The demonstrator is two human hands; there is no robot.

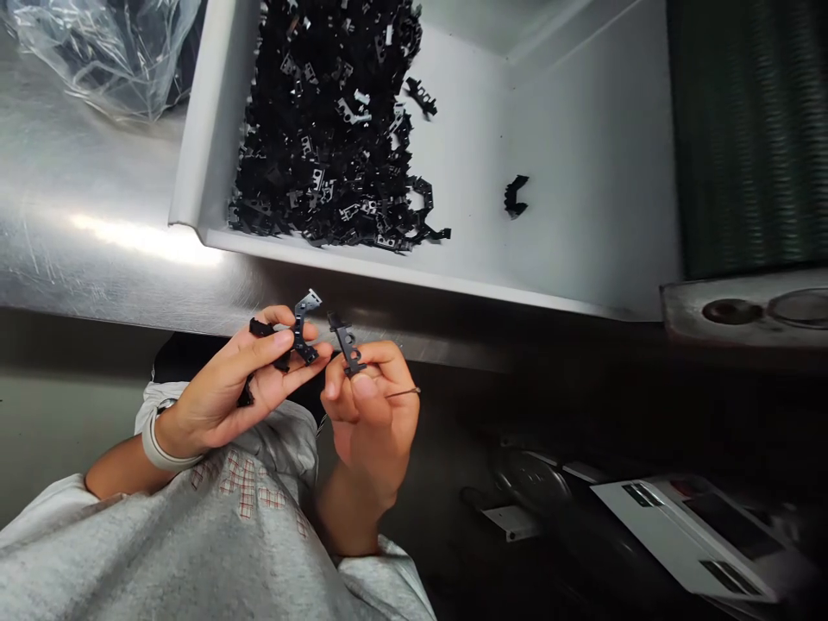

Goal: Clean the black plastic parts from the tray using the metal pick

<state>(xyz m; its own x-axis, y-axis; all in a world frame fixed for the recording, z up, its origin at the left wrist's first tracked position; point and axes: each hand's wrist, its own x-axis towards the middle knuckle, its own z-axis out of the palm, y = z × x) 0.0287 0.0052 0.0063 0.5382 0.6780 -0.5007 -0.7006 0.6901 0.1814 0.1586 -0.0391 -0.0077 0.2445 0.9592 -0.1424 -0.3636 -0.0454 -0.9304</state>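
Observation:
My left hand (259, 371) is closed on several small black plastic parts; one curved black part (303, 326) is pinched between thumb and fingers, its pale end pointing up. Close beside it, my right hand (372, 397) grips a flat black part with round holes (348, 343) between thumb and fingers. A thin metal-looking pin (404, 392) sticks out from the same hand to the right; its other end is hidden by the fingers. Both hands are in front of the bench edge, below a white tray (414, 274) heaped with similar black parts (323, 129).
Inside the tray, a single black part (516, 197) lies apart from the heap. A clear plastic bag (122, 52) rests on the steel bench (84, 190) at the left. Ribbed dark green machinery (750, 138) borders the tray's right. A white device (692, 535) sits low at the right.

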